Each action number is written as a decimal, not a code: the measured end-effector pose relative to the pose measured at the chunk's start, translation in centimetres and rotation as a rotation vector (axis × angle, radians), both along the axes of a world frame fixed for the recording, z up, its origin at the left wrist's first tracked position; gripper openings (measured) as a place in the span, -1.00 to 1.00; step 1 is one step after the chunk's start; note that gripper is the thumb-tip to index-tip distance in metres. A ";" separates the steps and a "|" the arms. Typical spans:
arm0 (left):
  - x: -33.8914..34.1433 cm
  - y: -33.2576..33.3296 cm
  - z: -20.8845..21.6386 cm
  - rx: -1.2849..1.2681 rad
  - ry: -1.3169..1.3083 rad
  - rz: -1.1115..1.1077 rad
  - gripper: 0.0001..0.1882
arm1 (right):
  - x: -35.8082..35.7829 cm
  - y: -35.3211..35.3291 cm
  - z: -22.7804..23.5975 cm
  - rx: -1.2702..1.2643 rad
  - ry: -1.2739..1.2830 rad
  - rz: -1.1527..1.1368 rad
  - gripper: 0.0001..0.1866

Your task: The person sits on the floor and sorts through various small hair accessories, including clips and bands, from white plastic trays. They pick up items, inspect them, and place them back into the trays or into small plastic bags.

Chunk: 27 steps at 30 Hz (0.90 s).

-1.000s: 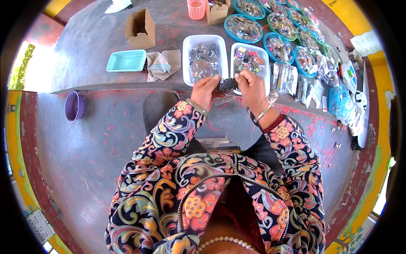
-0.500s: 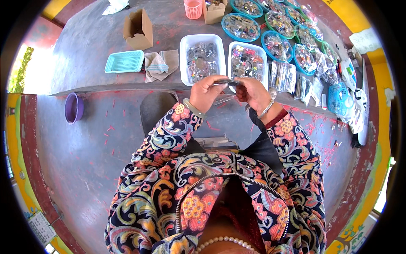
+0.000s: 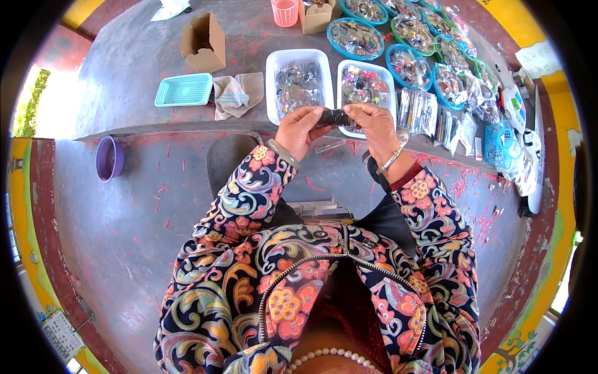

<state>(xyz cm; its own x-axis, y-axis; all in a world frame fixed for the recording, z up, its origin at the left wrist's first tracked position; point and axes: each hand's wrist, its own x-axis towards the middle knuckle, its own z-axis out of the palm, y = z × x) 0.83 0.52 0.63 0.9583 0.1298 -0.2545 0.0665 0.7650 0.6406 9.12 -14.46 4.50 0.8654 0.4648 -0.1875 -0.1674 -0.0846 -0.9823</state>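
Black and shiny, one small item (image 3: 333,117), its kind unclear, is held taut between your two hands by the near edge of the grey platform (image 3: 137,93). Your left hand (image 3: 299,129) pinches its left end, your right hand (image 3: 377,128) its right end, the thumbs along the top.

Just beyond, one white tray (image 3: 271,87) and one second white tray (image 3: 341,81) stand side by side, both filled with small pieces. Left of them, nearer the platform's left edge, lie one crumpled cloth (image 3: 240,96) and one turquoise tray (image 3: 184,90), with one open cardboard box (image 3: 207,61) behind.
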 end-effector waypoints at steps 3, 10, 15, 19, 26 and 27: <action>0.0 0.1 -0.3 0.036 0.018 0.000 -0.79 | 0.0 0.0 -0.2 -0.064 -0.052 0.002 -0.83; 0.0 -0.2 -0.9 0.171 0.045 0.085 -0.81 | -0.7 0.4 0.0 -0.218 -0.521 0.039 -0.84; 0.0 -0.3 -0.7 0.146 0.076 0.109 -0.82 | -0.8 0.5 0.0 -0.118 -0.274 -0.018 -0.85; -0.1 -0.4 -0.8 0.120 0.060 0.125 -0.83 | -0.5 0.6 -0.4 0.015 -0.066 -0.056 -0.85; -0.5 -0.3 0.3 0.208 0.116 -0.001 -0.82 | -0.2 0.3 -0.6 -0.061 0.010 0.020 -0.86; -0.5 -0.3 -0.2 0.259 0.118 -0.008 -0.82 | 0.0 0.2 -0.4 -0.114 0.051 0.089 -0.87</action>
<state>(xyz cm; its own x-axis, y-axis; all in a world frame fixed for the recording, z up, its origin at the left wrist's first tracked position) 0.34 0.19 0.46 0.9253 0.1979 -0.3235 0.1572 0.5760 0.8022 9.08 -14.24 4.11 0.8098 0.5124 -0.2857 -0.2033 -0.2116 -0.9560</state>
